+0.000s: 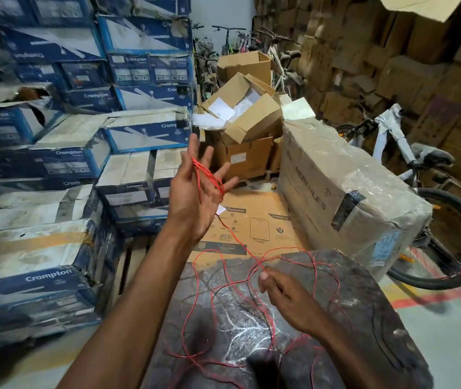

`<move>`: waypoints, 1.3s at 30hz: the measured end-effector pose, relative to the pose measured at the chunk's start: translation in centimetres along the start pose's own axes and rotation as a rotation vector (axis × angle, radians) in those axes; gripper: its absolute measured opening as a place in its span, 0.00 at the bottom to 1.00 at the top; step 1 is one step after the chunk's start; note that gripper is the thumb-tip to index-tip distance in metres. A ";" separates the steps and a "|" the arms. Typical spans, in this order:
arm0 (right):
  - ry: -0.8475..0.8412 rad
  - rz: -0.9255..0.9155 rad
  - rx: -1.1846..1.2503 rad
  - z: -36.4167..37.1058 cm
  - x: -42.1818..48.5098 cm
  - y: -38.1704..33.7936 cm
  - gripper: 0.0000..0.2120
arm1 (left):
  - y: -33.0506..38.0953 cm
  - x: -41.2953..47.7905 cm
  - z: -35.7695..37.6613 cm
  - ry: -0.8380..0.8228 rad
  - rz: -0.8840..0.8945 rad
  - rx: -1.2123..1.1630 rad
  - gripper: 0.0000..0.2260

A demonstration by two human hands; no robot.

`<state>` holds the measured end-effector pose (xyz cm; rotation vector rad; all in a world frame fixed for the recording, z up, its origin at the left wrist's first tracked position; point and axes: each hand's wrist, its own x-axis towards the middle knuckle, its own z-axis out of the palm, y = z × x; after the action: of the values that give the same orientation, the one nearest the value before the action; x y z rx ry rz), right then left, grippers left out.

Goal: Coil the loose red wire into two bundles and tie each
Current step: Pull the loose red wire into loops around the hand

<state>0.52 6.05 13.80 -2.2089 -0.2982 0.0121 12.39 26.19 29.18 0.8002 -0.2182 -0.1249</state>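
A dark, mottled counter (364, 304) with whitish leaf-like marks is seen in the foreground. Loose, tangled loops of red wire (272, 329) are spread across much of its top. Beyond it, a flat cardboard sheet (257, 220) is laid on the pale floor (448, 346), flanked by a film-wrapped carton (350, 197) and stacked blue boxes (41, 248).

red wire (209, 176) cut by bottom edge, bicycle (404, 153) partly hidden behind wrapped carton (336, 192), left boxes (27, 276) blurred
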 end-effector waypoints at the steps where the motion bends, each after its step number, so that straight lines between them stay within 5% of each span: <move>1: -0.035 -0.017 -0.072 -0.2 -0.3 -0.4 0.22 | -0.4 0.4 -0.6 0.015 0.062 0.197 0.24; 6: 0.041 -0.163 -0.211 -3.1 -0.5 -2.7 0.19 | -2.8 -0.5 -3.7 -0.189 0.052 1.405 0.29; 9: 0.229 -0.199 -0.078 -5.7 0.7 -3.3 0.17 | -4.4 -2.5 -5.4 -0.403 -0.062 1.747 0.27; 11: 0.367 -0.199 -0.036 -7.5 1.8 -3.2 0.15 | -5.4 -3.8 -6.0 -0.477 -0.219 1.582 0.26; 16: 0.467 -0.165 -0.018 -9.2 4.5 -2.6 0.15 | -6.9 -7.1 -4.8 -0.479 -0.647 0.479 0.23; 22: 0.510 -0.089 0.081 -6.6 6.1 -1.4 0.09 | -6.3 -8.7 -1.3 -0.391 -0.648 -0.357 0.16; 30: 0.356 0.001 0.195 -1.9 4.2 0.2 0.22 | -4.7 -7.6 1.2 -0.195 -0.435 -0.571 0.14; 35: 0.352 0.054 0.297 -0.5 2.7 0.4 0.27 | -3.9 -6.5 0.5 -0.201 -0.498 -0.676 0.11; 39: 0.330 0.122 0.440 1.1 1.7 0.7 0.32 | -3.6 -5.3 0.1 -0.271 -0.473 -0.734 0.27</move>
<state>2.19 6.84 12.74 -1.7519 0.0249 -0.1998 7.06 24.66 25.89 0.0847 -0.2133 -0.7194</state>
